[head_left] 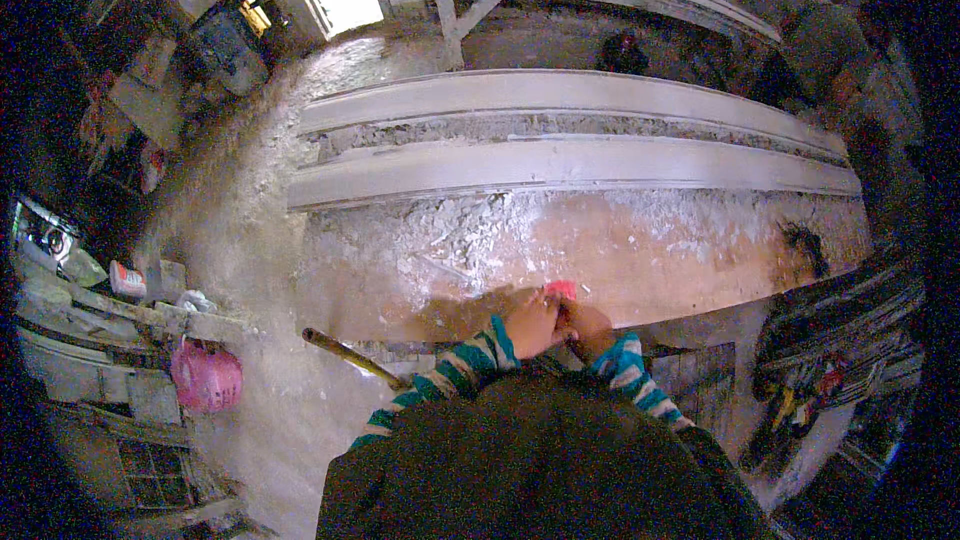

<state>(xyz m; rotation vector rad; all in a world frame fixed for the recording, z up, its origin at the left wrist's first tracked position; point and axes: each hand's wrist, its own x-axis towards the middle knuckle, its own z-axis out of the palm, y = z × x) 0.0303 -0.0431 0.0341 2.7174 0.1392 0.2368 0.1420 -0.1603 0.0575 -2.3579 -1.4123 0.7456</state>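
My left hand and my right hand meet close in front of my body, over the near edge of the dusty workbench. A small pink-red object sticks out at the top between them. Both hands look closed around it, but the fingers overlap and its lower part is hidden. Its kind is too small to make out. A tiny pale piece lies on the bench just right of it.
Two long pale moulded boards lie across the bench beyond my hands, with crumbly white residue around them. Dark bristles rest at the right end. A stick juts out at the left near edge. A pink basket hangs farther left.
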